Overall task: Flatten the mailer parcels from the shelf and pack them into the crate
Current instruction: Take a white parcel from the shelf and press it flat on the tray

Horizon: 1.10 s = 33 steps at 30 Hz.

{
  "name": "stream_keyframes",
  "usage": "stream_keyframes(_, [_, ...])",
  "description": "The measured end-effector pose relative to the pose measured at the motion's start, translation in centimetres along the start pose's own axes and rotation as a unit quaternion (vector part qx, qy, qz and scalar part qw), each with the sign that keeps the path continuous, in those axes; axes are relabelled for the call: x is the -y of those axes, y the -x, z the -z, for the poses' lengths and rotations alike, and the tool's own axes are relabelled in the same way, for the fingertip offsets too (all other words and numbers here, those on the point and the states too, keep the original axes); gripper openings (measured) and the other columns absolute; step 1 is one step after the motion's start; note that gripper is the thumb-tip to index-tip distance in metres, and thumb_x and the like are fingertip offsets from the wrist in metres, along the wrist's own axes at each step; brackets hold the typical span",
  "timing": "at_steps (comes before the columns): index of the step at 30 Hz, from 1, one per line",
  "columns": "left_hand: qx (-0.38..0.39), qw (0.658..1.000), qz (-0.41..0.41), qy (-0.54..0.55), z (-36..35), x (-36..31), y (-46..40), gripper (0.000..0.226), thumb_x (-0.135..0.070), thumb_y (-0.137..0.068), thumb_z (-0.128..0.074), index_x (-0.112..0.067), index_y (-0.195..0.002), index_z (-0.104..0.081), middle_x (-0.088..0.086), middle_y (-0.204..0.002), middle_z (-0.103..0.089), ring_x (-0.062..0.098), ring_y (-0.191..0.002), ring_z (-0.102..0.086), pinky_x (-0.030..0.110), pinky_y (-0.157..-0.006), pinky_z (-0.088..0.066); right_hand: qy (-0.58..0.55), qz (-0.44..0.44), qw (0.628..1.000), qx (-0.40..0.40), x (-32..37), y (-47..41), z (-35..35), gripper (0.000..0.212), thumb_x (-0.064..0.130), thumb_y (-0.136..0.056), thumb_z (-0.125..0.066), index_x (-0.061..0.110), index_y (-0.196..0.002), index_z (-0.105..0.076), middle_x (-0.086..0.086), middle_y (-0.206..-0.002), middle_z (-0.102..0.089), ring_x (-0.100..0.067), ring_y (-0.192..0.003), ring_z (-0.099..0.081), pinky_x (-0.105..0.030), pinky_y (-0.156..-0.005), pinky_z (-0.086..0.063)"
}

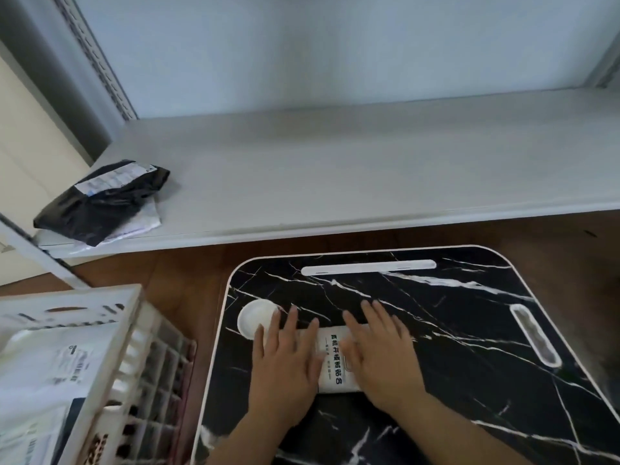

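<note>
Head view. A white mailer parcel (333, 359) with black print lies on the black marble-pattern lap table (453, 330), near its middle, at about 6 o'clock in the frame. The left hand (283, 359) lies palm-down on the parcel's left part and the right hand (382, 359) palm-down on its right part. The fingers of both are straight and slightly spread; they press and grip nothing. Only the printed centre strip shows between the hands.

A white round recess (253, 318) in the table sits at 10 o'clock from the left hand, partly under its fingertips. A black mailer parcel (100, 199) rests on a pale flat one on the grey shelf (369, 162), at 10 o'clock, well apart from the table. The white slatted crate (110, 357) stands at 8 o'clock, just beside the table, with white labelled mailers (43, 364) already lying in it.

Assessment: flattening is in hand; at least the black parcel remains. Pressure should be kept even through both palms and swept outward from the centre toward the parcel's ends, so trapped air escapes rather than bunching. The parcel should be lifted only once it lies flat, then slid into the crate level on the stack.
</note>
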<state>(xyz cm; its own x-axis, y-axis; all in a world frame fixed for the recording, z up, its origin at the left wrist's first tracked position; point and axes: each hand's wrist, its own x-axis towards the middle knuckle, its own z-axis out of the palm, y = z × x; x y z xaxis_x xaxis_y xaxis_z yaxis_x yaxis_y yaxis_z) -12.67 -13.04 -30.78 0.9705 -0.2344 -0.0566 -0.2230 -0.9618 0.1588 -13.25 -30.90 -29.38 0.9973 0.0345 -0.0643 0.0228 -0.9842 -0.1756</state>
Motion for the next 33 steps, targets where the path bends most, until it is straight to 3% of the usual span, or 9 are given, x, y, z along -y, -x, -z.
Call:
stream_keyframes(2, [0.025, 0.999, -0.035, -0.021, -1.3, -0.3, 0.3, 0.052, -0.051, -0.1, -0.013, -0.034, -0.143, -0.036, 0.004, -0.15, -0.04, 0.031, -0.142, -0.026, 0.056, -0.107, -0.02, -0.009, 0.042, 0.999, 0.013, 1.1, 0.3, -1.8, 0.056, 0.052, -0.1, -0.01, 0.03, -0.142, -0.04, -0.006, -0.148, -0.044, -0.023, -0.143, -0.026, -0.044, -0.11, -0.022])
stream_keyframes(5, [0.017, 0.999, -0.043, -0.023, -2.2, -0.3, 0.5, 0.053, -0.049, -0.1, -0.013, -0.03, -0.145, -0.032, 0.005, -0.15, -0.04, 0.032, -0.142, -0.029, 0.061, -0.105, -0.021, -0.006, 0.063, 0.998, 0.004, 1.3, 0.6, -3.6, 0.051, 0.048, -0.101, -0.018, 0.027, -0.146, -0.032, -0.008, -0.151, -0.038, -0.026, -0.143, -0.026, -0.05, -0.108, -0.023])
stream_keyframes(10, [0.01, 0.998, -0.049, -0.029, -2.4, -0.3, 0.5, 0.055, -0.046, -0.093, -0.035, -0.028, -0.145, -0.037, 0.006, -0.152, -0.038, 0.034, -0.142, -0.029, 0.062, -0.106, -0.022, 0.021, 0.086, 0.996, -0.01, 0.6, 0.4, -4.3, 0.053, 0.048, -0.102, -0.014, 0.027, -0.149, -0.029, -0.007, -0.156, -0.027, -0.027, -0.146, -0.022, -0.056, -0.109, -0.022])
stream_keyframes(17, [0.028, 0.998, -0.054, -0.01, -2.7, -0.1, 0.6, 0.058, -0.048, -0.093, -0.036, -0.029, -0.148, -0.033, 0.004, -0.155, -0.031, 0.032, -0.143, -0.026, 0.061, -0.108, -0.021, 0.008, 0.09, 0.996, 0.007, 0.5, 0.2, -4.5, 0.052, 0.042, -0.103, -0.013, 0.025, -0.149, -0.03, -0.006, -0.157, -0.026, -0.027, -0.145, -0.023, -0.057, -0.109, -0.021])
stream_keyframes(21, [0.026, 0.998, -0.051, 0.002, -2.9, -0.1, 0.4, 0.056, -0.049, -0.097, -0.027, -0.03, -0.15, -0.028, 0.004, -0.156, -0.029, 0.032, -0.143, -0.025, 0.06, -0.108, -0.022, -0.004, 0.086, 0.996, 0.016, 0.5, 0.2, -4.5, 0.052, 0.041, -0.103, -0.012, 0.026, -0.149, -0.031, -0.005, -0.157, -0.027, -0.026, -0.145, -0.025, -0.056, -0.109, -0.021])
stream_keyframes(29, [0.043, 0.997, -0.056, -0.014, -3.1, 0.0, 0.3, 0.06, -0.05, -0.093, -0.036, -0.028, -0.149, -0.031, 0.004, -0.155, -0.031, 0.033, -0.143, -0.027, 0.06, -0.106, -0.021, -0.001, 0.086, 0.996, 0.019, 0.3, 0.1, -4.7, 0.053, 0.042, -0.102, -0.011, 0.026, -0.148, -0.031, -0.004, -0.155, -0.031, -0.023, -0.143, -0.028, -0.054, -0.107, -0.021])
stream_keyframes(33, [0.066, 0.995, -0.067, -0.039, -2.9, 0.5, 0.4, 0.063, -0.058, -0.094, -0.031, -0.026, -0.148, -0.033, 0.007, -0.154, -0.033, 0.032, -0.142, -0.025, 0.058, -0.103, -0.021, 0.0, 0.092, 0.993, 0.068, -0.2, 0.0, -4.3, 0.058, 0.045, -0.098, -0.027, 0.02, -0.151, -0.026, -0.004, -0.155, -0.033, -0.018, -0.144, -0.023, -0.051, -0.106, -0.018])
